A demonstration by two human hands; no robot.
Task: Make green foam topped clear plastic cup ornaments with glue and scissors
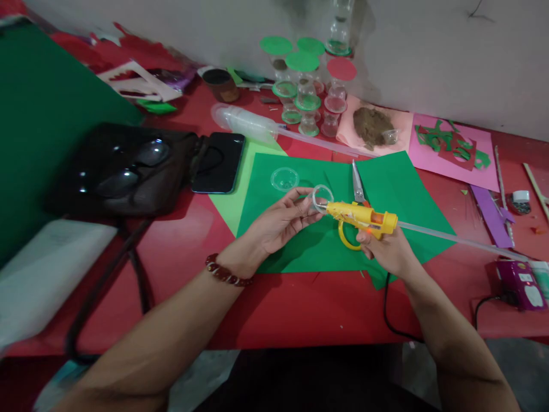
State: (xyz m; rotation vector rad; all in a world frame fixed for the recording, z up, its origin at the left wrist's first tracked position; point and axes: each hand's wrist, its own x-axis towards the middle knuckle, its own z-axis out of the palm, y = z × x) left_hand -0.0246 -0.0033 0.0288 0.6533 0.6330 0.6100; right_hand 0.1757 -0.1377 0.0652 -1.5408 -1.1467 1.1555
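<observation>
My left hand (283, 222) pinches a small clear plastic cup (322, 196), its round rim facing up and toward the right. In my right hand (388, 247) is a yellow glue gun (362, 217) with a long clear glue stick (454, 237) out of its back. The gun's nozzle meets the cup's rim or lies just inside it; which of the two is hard to tell. Green paper (300, 252) lies under both hands. Another clear cup (285, 179) rests on it behind my left hand. Scissors (357, 184) with yellow handles lie partly beneath the gun.
Joined cups with green and red discs (303, 62) stand by the wall. Stacked cups (249, 122) lie near them. Brown powder (372, 127) and paper scraps (450, 146) are at back right. A phone (218, 162) and black bag (124, 171) lie left, a purple box (520, 285) right.
</observation>
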